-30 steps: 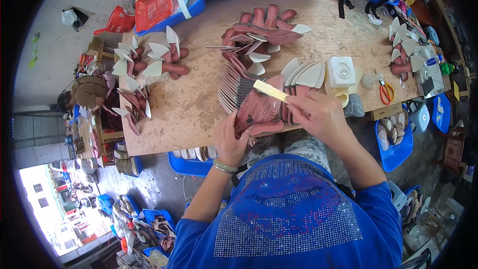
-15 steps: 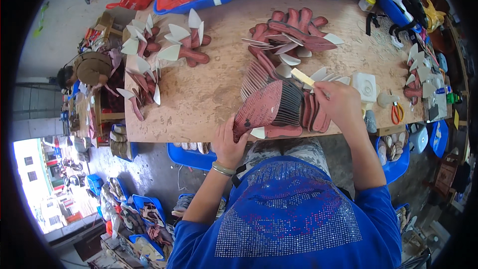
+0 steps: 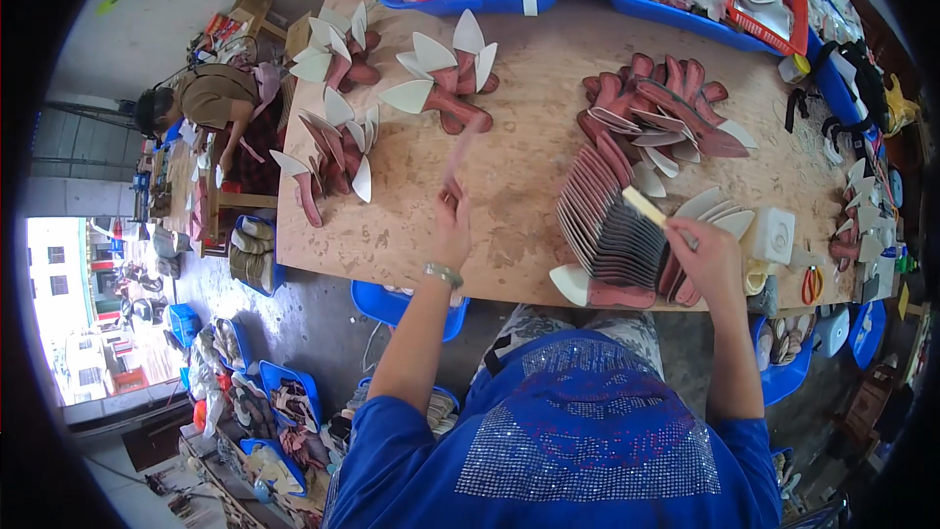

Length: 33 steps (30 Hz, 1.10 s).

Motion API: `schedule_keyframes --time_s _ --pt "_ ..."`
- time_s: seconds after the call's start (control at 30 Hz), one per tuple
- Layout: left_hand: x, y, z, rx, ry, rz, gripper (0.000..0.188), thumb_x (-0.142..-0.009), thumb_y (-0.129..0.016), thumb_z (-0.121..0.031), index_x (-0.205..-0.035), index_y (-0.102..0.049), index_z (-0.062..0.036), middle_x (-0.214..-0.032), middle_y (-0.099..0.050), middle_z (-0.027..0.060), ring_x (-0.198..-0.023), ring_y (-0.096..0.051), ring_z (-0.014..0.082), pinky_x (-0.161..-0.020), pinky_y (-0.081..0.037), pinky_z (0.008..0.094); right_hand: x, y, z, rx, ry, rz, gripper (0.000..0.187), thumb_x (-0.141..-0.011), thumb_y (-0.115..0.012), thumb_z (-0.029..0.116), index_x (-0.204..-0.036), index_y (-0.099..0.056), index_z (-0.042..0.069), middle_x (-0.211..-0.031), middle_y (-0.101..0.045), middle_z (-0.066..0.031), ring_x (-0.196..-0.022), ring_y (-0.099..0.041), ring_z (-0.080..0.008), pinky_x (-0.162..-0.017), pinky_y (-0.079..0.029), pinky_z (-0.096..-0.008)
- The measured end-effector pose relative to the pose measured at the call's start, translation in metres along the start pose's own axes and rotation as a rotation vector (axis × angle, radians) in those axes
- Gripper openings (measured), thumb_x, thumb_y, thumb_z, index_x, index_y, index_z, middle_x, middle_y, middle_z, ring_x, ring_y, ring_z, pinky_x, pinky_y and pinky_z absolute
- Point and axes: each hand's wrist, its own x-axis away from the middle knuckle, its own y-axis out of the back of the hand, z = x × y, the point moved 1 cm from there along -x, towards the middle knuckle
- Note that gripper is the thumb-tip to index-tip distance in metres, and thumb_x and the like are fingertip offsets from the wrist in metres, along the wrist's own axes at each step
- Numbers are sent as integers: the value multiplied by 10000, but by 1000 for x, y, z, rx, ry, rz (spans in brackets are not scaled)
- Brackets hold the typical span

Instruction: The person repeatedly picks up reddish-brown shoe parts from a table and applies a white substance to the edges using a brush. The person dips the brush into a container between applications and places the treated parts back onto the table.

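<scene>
My left hand [image 3: 451,228] is closed around the end of a thin pink insole [image 3: 462,151], turned nearly edge-on and smeared by motion, over the middle of the table. Pinched in my right hand [image 3: 707,253] is a short, flat, pale-yellow stick or brush [image 3: 643,207]; its exact kind is unclear. Its tip reaches over a fanned-out stack of insoles [image 3: 609,218] with dark edges. In front of that stack lies a reddish insole [image 3: 622,295] beside a white pointed piece [image 3: 569,284]. Several white-tipped insoles [image 3: 709,213] lie beside my right hand.
Piles of reddish insoles with white tips sit at the table's left [image 3: 338,142] and back right [image 3: 666,103]. A white block-shaped container [image 3: 774,235] and orange-handled scissors [image 3: 812,284] are at right. Blue tubs [image 3: 470,2] line the back. Another person [image 3: 211,98] works at far left.
My left hand has carried the insole left, away from the fanned stack, and turned it edge-on. My right hand keeps the pale stick beside the stack. The whole view has shifted.
</scene>
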Motion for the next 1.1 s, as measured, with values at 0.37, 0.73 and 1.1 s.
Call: schedule_keyframes --time_s 0.37,0.73,1.1 --pt "-220 -10 89 -365 27 272 331 -987 -588 -184 -1246 -555 20 -1101 -666 175 -1016 -629 307 -892 -483 386 42 -34 -17 -83 -234 -119 166 -842 -742 121 -987 -760 40 -873 -744 -145 -759 -727 -216 -689 -542 -306" --pt "-265 -23 103 -423 -1 394 517 -976 -605 -142 -1454 -444 -28 -1127 -632 185 -1019 -616 280 -920 -483 369 51 -46 -4 10 -240 -206 177 -835 -754 122 -997 -763 50 -819 -732 -132 -655 -672 -174 -607 -499 -294" --pt "-248 -29 79 -655 -55 459 573 -980 -552 -143 -1520 -372 -76 -1215 -539 294 -1163 -511 430 -1021 -389 466 49 -49 -2 8 -224 -214 180 -835 -759 120 -1000 -765 50 -826 -735 -123 -635 -652 -166 -593 -489 -293"
